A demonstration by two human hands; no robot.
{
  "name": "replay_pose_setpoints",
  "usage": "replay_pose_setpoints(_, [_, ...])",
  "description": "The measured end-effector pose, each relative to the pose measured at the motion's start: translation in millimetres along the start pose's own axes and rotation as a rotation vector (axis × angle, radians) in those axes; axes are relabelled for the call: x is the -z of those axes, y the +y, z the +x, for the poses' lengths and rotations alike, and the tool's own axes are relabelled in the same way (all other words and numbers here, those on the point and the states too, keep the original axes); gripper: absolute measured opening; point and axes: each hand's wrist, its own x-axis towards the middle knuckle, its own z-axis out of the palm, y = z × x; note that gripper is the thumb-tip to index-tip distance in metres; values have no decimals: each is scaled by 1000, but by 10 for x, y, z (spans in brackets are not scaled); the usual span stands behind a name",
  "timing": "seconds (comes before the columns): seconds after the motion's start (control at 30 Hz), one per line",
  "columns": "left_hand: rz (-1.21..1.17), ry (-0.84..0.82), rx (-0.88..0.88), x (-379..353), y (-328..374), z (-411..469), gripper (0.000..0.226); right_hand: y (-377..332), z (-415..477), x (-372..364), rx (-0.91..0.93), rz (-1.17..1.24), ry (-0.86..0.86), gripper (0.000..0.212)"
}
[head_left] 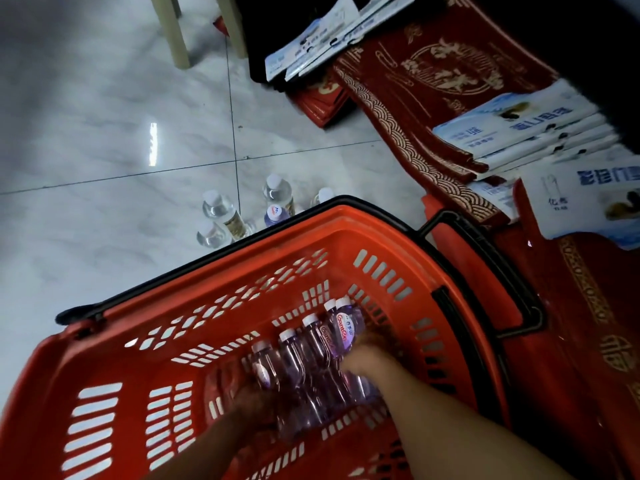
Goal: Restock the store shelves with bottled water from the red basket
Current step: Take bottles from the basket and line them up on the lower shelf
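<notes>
Both hands, left hand and right hand, on purple bottles in red basket

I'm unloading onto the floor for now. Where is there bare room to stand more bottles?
Open tile lies left of the standing bottles, beyond the red basket rim. Right of the basket is crowded: red mats and stacked white bags cover the floor.

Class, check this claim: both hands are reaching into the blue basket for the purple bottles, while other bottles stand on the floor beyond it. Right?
Wrong in one respect: the basket is red, as the head view shows. Both hands, left and right, do reach its purple bottles, and other bottles stand on the floor beyond.
</notes>
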Motion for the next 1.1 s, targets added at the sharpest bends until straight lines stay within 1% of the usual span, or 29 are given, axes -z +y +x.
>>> replay_pose_setpoints(0.03, [6, 3, -3, 32, -37, 35, 49, -44, -72, 10, 3, 10, -26, 70])
replay_pose_setpoints(0.1, [7, -22, -29, 105, 9, 48, 74, -114, -102, -7, 39, 41, -88, 85])
replay_pose_setpoints(0.17, [37, -86, -53, 195, 60, 96, 100, -199, -299, 47, 91, 26, -125, 90])
replay_pose_setpoints(0.2, [48, -101, -83, 222, 102, 117, 106, -240, -444, 102, 147, 17, -117, 87])
replay_pose_setpoints(0.23, [50, -119, -102, 237, 187, 46, 102, -286, -571, 158, 179, -8, -123, 81])
replay_pose_setpoints(0.3, [84, -125, -166, 262, 403, -194, 87, -363, -794, 272, 245, -46, -131, 62])
replay_pose_setpoints(0.33, [82, -129, -212, 276, 498, -306, 86, -419, -927, 353, 287, -64, -148, 49])
replay_pose_setpoints(0.4, [58, -135, -303, 329, 677, -579, 93, -513, -1251, 541, 340, -108, -221, 17])
replay_pose_setpoints(0.43, [55, -151, -348, 351, 771, -727, 96, -557, -1416, 658, 369, -125, -234, 16])
replay_pose_setpoints(0.5, [30, -179, -428, 363, 971, -1111, 96, -595, -1643, 889, 440, -135, -215, 26])
replay_pose_setpoints(0.53, [7, -195, -469, 363, 1061, -1277, 95, -602, -1762, 990, 465, -149, -224, 27])
replay_pose_setpoints(0.6, [-16, -199, -563, 318, 1246, -1622, 94, -559, -2022, 1191, 461, -72, -258, 24])
replay_pose_setpoints(0.63, [-26, -203, -617, 284, 1336, -1774, 94, -499, -2162, 1293, 479, -5, -227, 22])
replay_pose_setpoints(0.67, [-37, -207, -671, 228, 1428, -1905, 93, -413, -2313, 1404, 521, 63, -156, 22])
replay_pose_setpoints(0.73, [-48, -206, -745, 33, 1640, -2174, 93, -132, -2563, 1636, 617, 228, 74, 23])
replay_pose_setpoints(0.8, [-44, -253, -829, -269, 1839, -2436, 89, 200, -2759, 1857, 690, 398, 239, 40])
replay_pose_setpoints(0.83, [-44, -296, -884, -450, 1929, -2567, 81, 361, -2804, 1962, 722, 467, 312, 49])
replay_pose_setpoints(0.87, [-50, -339, -933, -652, 2015, -2675, 72, 543, -2845, 2050, 741, 506, 396, 51])
replay_pose_setpoints(0.9, [-45, -382, -978, -877, 2094, -2788, 66, 739, -2873, 2141, 737, 545, 485, 51])
replay_pose_setpoints(0.93, [-29, -420, -1020, -1115, 2160, -2886, 66, 949, -2916, 2217, 729, 590, 587, 51])
replay_pose_setpoints(1.03, [15, -520, -1144, -1844, 2262, -3108, 69, 1554, -3040, 2392, 709, 716, 887, 57])
replay_pose_setpoints(1.1, [37, -576, -1189, -2295, 2264, -3228, 67, 1926, -3130, 2448, 682, 796, 1003, 57])
